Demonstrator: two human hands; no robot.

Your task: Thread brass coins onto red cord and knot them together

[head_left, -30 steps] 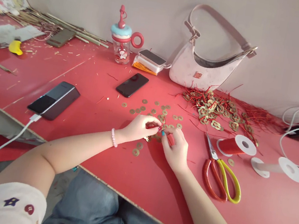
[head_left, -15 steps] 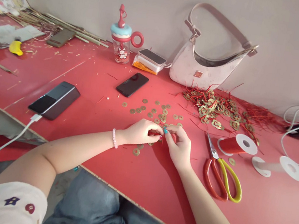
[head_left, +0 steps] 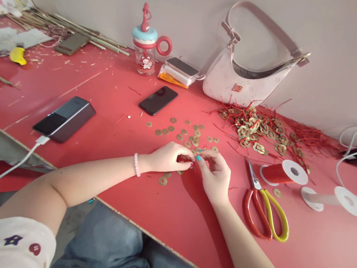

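Observation:
My left hand, with a pink bead bracelet at its wrist, is closed in a pinch. Its thumb and fingertips meet those of my right hand, also pinched, just above the table. What lies between the fingertips is too small and covered to make out. Brass-coloured coins with holes are scattered beyond and beside both hands. Two more coins lie below my left hand. A short end of red thread shows just right of my right hand.
Red-and-yellow-handled scissors, a red thread spool and a bare white spool lie at right. Behind them is a heap of coins tied with red string. A handbag, cup and phones stand further back.
My right hand has shifted very slightly to the right, its thumb a little apart from the left fingertips. The left hand keeps its place and pinch.

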